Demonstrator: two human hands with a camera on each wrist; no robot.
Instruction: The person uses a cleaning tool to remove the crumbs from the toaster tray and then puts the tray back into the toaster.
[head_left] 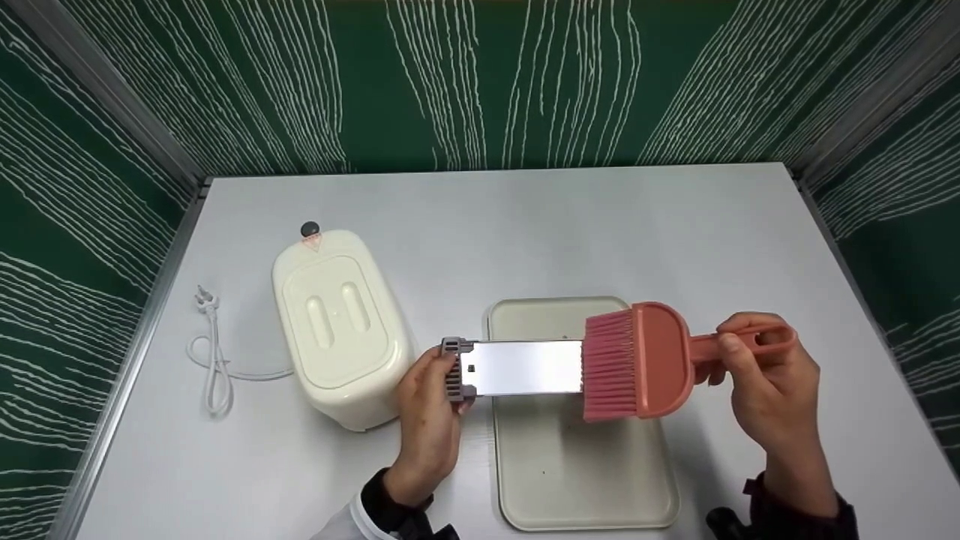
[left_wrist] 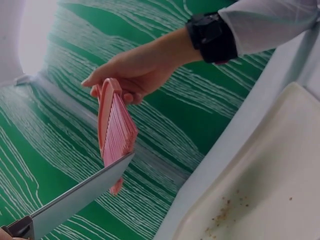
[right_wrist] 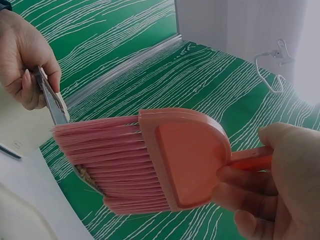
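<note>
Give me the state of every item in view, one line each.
Metal crumb tray: held by the left hand, above the beige tray
Coral brush: gripped by the right hand, bristles against the crumb tray's end
Beige tray: flat on the table, crumbs scattered in it
Cream toaster: upright, lid on
Power plug: unplugged, lying on the table

Head camera: above the table [head_left: 720, 240], facing forward and down; farthest back, widest coverage.
Left wrist camera: at the left hand [head_left: 429, 424], facing along the metal plate [head_left: 525, 367] toward the right hand [head_left: 776, 394]; frame tilted against the table.
Right wrist camera: close to the right hand and brush [head_left: 664, 360], facing across the bristles [head_left: 609, 364] toward the left hand.
Overlap, all views: brush, metal plate, green wall [head_left: 502, 90].
</note>
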